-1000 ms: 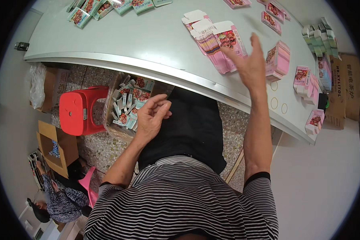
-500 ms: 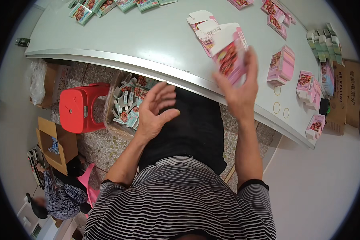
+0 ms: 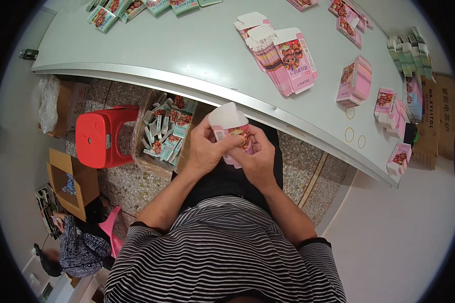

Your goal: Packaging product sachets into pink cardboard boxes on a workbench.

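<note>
In front of my body, short of the table edge, I hold a pink carton (image 3: 228, 117) with a white flap standing up at its top. My left hand (image 3: 206, 153) grips its left side, and my right hand (image 3: 259, 160) has its fingers closed round the right side with the thumb across the printed face. Whether the carton is flat or opened out I cannot tell. Beyond my hands, a fanned stack of flat pink cartons (image 3: 283, 68) lies on the table.
The white table (image 3: 187, 50) bears a bundle of pink cartons (image 3: 355, 83), rubber bands (image 3: 349, 135) and green cartons (image 3: 156, 6). Below its edge stand a box of small cartons (image 3: 162, 129) and a red stool (image 3: 93, 139). Another person (image 3: 83, 250) sits at lower left.
My right hand has come back from the stack, down and left, with a pink carton. My left hand, open and free before, has moved right and closed on that carton too.
</note>
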`<move>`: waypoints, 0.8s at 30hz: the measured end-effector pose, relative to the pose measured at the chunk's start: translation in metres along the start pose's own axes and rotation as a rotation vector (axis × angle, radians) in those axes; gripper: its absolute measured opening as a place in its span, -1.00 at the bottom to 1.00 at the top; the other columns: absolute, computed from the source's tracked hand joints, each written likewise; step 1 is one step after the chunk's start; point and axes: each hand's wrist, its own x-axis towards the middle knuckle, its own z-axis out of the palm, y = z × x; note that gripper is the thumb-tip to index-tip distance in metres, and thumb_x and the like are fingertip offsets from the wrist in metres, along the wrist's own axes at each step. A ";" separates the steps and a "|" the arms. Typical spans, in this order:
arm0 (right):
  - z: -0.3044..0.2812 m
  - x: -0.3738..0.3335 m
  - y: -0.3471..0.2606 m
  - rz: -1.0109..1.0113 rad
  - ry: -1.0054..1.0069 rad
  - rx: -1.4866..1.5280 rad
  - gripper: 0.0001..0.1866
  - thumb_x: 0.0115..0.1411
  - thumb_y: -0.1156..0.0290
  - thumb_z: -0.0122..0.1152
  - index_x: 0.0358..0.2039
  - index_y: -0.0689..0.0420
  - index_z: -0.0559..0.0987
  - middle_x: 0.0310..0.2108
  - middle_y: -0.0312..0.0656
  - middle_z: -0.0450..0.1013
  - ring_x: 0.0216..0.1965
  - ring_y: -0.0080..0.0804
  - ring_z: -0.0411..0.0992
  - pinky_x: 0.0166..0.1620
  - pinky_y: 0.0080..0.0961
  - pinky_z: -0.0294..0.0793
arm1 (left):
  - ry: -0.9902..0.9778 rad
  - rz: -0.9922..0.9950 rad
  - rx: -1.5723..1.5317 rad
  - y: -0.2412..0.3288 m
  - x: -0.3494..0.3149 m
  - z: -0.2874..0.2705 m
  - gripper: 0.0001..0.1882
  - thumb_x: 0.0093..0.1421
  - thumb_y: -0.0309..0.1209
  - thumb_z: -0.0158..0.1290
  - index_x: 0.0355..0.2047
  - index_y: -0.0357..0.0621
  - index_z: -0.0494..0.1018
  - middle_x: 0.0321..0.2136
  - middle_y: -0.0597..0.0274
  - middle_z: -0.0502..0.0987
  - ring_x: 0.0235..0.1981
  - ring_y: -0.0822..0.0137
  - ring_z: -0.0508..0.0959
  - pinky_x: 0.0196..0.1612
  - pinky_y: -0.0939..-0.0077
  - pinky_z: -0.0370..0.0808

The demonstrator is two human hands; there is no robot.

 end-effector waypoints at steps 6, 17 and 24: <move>-0.003 -0.004 0.027 0.076 0.066 -0.007 -0.55 0.15 0.52 0.40 -0.01 0.42 0.44 -0.20 -0.09 0.58 -0.23 -0.58 0.53 -0.18 -0.62 0.55 | 0.117 0.035 -0.058 -0.021 -0.015 -0.013 -0.64 0.17 -0.60 0.24 -0.02 -0.36 0.46 -0.22 0.14 0.63 -0.24 0.44 0.62 -0.12 0.56 0.57; -0.015 -0.017 0.037 0.206 0.033 0.229 -0.83 0.25 0.53 0.29 -0.22 0.33 0.51 -0.31 -0.13 0.60 -0.33 -0.62 0.55 -0.27 -0.67 0.55 | 0.118 -0.089 -0.063 -0.033 -0.021 -0.028 -0.76 0.20 -0.56 0.23 -0.12 -0.33 0.54 -0.30 0.15 0.67 -0.29 0.49 0.63 -0.15 0.63 0.57; -0.015 -0.022 0.059 0.200 0.151 0.249 -0.87 0.31 0.51 0.22 -0.23 0.32 0.56 -0.35 -0.20 0.58 -0.36 -0.67 0.51 -0.29 -0.71 0.50 | 0.058 0.055 0.018 -0.054 -0.030 -0.022 -0.37 0.16 -0.68 0.20 0.22 -0.39 0.22 -0.16 0.03 0.61 -0.20 0.41 0.63 -0.12 0.58 0.58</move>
